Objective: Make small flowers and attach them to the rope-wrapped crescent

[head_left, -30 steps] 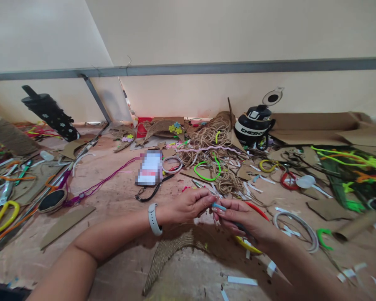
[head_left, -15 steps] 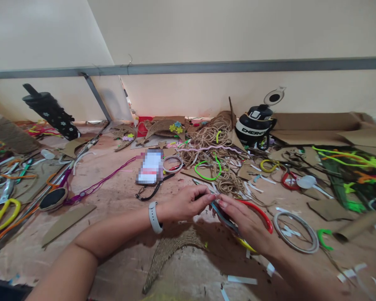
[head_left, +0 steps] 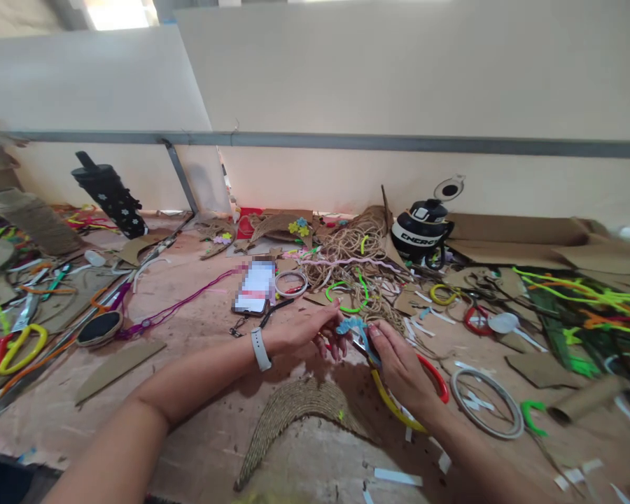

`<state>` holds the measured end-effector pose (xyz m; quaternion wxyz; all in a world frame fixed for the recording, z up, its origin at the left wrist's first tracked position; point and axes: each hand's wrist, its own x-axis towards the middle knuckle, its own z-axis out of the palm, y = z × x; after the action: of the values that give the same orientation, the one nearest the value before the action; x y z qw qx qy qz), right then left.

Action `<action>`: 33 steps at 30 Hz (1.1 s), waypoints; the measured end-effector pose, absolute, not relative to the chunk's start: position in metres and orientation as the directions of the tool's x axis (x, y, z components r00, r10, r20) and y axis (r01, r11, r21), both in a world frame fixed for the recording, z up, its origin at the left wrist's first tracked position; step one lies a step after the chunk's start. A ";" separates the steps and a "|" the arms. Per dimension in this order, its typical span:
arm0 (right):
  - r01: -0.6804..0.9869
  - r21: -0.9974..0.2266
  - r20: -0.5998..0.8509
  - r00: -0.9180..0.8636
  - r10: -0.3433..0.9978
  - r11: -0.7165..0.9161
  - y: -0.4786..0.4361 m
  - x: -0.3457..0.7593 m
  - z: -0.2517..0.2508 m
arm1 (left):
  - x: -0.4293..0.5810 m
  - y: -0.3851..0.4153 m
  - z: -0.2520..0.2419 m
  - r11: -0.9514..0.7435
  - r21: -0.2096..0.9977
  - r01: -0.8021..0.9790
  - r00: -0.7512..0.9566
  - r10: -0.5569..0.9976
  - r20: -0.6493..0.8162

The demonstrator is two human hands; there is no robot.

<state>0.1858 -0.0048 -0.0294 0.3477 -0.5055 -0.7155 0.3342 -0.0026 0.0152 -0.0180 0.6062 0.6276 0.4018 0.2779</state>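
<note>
- Both hands work close together just beyond the far edge of the woven arc (head_left: 299,409). Our left hand (head_left: 307,332) and right hand (head_left: 399,364) nearly meet at the fingertips.
- Our left hand is pinched shut on the left end of the blue pipe cleaner (head_left: 351,325), thumb against fingers.
- We see the blue pipe cleaner as a short, crinkled length. Its long axis runs across us from left to right, dipping a little toward the right hand, above the right half of the woven arc.
- Our right hand is closed around the yellow ring (head_left: 391,409) and the red ring (head_left: 439,374). Both curve out from under the palm, to the right of the woven arc. Its fingertips touch the right end of the pipe cleaner.
- We cannot tell whether that end is already wound onto a ring, because the fingers hide it.
- Neither hand is nearer: the piece bridges them, one end at each.
- Further right of the woven arc, a white ring (head_left: 486,413) lies flat on the table (head_left: 189,329), apart from the hands.
- Beyond the woven arc, past the hands, we see a green hoop (head_left: 346,297) on a heap of jute twine (head_left: 357,252).
- Beyond the woven arc and slightly left lies a phone (head_left: 255,285). Far beyond it, to the right, stands a black bottle (head_left: 423,231).
</note>
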 end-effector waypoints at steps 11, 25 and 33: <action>0.497 -0.803 0.347 -0.060 0.936 0.329 0.000 0.186 -0.040 | -0.004 0.015 -0.028 0.154 0.983 -0.101 0.600 0.797 -0.063; 0.495 -0.785 0.372 -0.106 0.922 0.373 -0.004 0.185 -0.041 | -0.001 0.012 -0.024 0.079 0.994 -0.072 0.610 0.792 -0.019; 0.504 -0.759 0.384 -0.167 0.908 0.414 -0.004 0.186 -0.047 | -0.002 0.014 -0.027 0.063 0.996 -0.060 0.580 0.814 -0.017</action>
<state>0.1856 -0.0040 -0.0472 0.4242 -0.4862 -0.7259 0.2383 -0.0022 0.0138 -0.0271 0.6574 0.5982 0.3152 0.3326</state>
